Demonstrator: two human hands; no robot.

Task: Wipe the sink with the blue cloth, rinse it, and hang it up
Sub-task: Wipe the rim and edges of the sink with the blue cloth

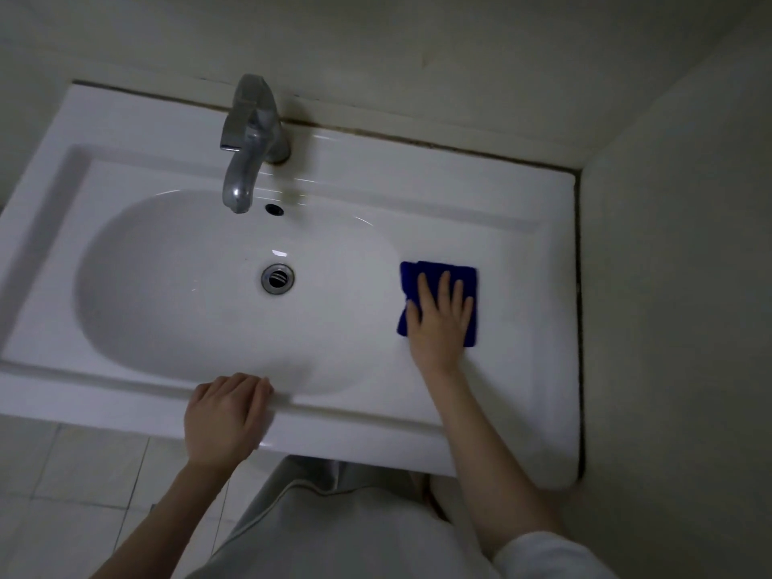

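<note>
Your right hand (440, 323) lies flat, fingers straight and spread, pressing the folded blue cloth (468, 277) onto the flat ledge of the white ceramic sink (522, 328), just right of the basin. Its grip is not curled round the cloth. Your left hand (225, 415) curls its fingers over the sink's front rim, gripping it. The chrome metal tap (250, 131) stands at the back.

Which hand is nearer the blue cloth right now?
Right. The right hand presses flat on the blue cloth, which lies on the sink's right ledge. The left hand rests curled on the front rim, well left of the cloth.
</note>
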